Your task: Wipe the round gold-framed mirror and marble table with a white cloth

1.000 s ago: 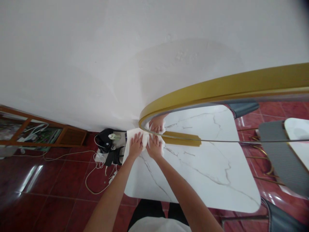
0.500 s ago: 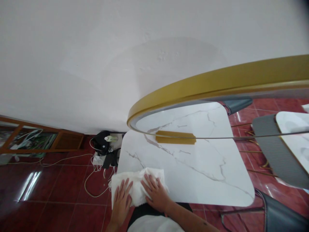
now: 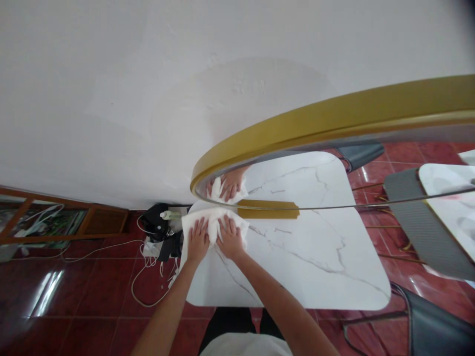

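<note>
Cloth (image 3: 214, 231), white and rumpled, lies at the far-left corner of the marble-patterned tabletop (image 3: 297, 267) in your head view, reaching the left edge and close to the wall (image 3: 111, 99). Your left hand (image 3: 198, 238) rests palm down on its left part, fingers spread, not gripping. Your right hand (image 3: 230, 240) rests on the right part, also released, its fingers spread and a little bent. A raised fold shows between your hands. You seem to be at the pressing-and-spreading stage, with both arms stretched out over the tabletop. Any slide from this spot would call for even pressure from both palms, and for care near the edge and under the mirror frame (image 3: 297, 116), where your fingertips come close.

Grey veins run across the pale surface, and a gold plate (image 3: 269, 210) sits just right of the cloth. The mirror shows your hands again beyond its lower edge. Past the left edge you have a small bottle (image 3: 170, 215), a black bag (image 3: 154, 220) and loose white cables (image 3: 143, 302), with a wooden cabinet (image 3: 107, 220) farther left along the wall. Red floor tiles (image 3: 92, 287) shine below. Out to your right stand a dark chair (image 3: 438, 321), a grey ribbed chair (image 3: 411, 222) and another white tabletop (image 3: 451, 180).
</note>
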Demonstrator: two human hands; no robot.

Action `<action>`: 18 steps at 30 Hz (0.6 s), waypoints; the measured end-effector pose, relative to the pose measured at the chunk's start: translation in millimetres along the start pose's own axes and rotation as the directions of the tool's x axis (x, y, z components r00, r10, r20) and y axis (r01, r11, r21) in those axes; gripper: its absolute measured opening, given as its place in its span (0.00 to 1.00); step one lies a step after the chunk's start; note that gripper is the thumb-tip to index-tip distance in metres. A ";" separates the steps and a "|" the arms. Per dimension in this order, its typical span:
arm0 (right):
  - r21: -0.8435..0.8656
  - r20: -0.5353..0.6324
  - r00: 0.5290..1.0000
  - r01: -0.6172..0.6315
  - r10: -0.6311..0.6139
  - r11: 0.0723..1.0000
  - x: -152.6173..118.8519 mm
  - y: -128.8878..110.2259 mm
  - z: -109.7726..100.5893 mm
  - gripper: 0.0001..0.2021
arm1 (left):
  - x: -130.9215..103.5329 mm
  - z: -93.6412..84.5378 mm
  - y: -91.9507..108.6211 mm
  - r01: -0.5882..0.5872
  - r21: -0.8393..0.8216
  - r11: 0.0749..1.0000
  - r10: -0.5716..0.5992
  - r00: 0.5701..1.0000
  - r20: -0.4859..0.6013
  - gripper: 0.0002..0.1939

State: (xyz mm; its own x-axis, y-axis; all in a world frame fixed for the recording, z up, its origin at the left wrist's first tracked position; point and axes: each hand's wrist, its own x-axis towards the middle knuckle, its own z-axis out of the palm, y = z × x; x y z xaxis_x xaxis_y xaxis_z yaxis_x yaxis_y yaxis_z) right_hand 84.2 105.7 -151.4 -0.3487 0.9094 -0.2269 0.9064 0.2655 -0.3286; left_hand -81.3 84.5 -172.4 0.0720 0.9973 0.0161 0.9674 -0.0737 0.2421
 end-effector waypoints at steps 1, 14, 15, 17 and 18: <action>-0.004 -0.007 1.000 -0.026 0.026 1.000 12.3 1.4 -3.5 0.35 | 16.7 -0.5 0.6 -0.001 -0.006 1.000 0.001 1.000 0.010 0.29; -0.027 -0.004 0.997 0.073 -0.073 0.997 -39.1 28.9 1.2 0.33 | -17.5 -3.7 16.5 0.002 -0.084 0.996 0.003 0.998 0.056 0.32; -0.018 0.003 0.994 0.107 -0.107 0.994 -54.2 32.8 4.4 0.33 | -35.7 -3.4 20.7 0.011 -0.081 0.997 -0.007 0.999 0.049 0.32; 0.004 0.013 0.984 0.176 -0.176 0.984 -85.3 41.7 10.4 0.33 | -71.9 -2.5 31.1 0.028 -0.075 0.997 -0.024 0.998 0.052 0.33; 0.015 0.017 0.977 0.212 -0.212 0.977 -100.5 46.7 13.1 0.33 | -88.9 -1.8 37.0 0.039 -0.071 0.997 -0.036 0.998 0.057 0.33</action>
State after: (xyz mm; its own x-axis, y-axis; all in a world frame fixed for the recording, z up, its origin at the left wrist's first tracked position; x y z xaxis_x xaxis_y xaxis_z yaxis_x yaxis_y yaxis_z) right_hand 158.5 22.5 -155.9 -0.5372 0.8266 -0.1679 0.8082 0.4475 -0.3829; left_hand -52.4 -7.0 -163.1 0.0512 0.9976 -0.0473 0.9500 -0.0340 0.3105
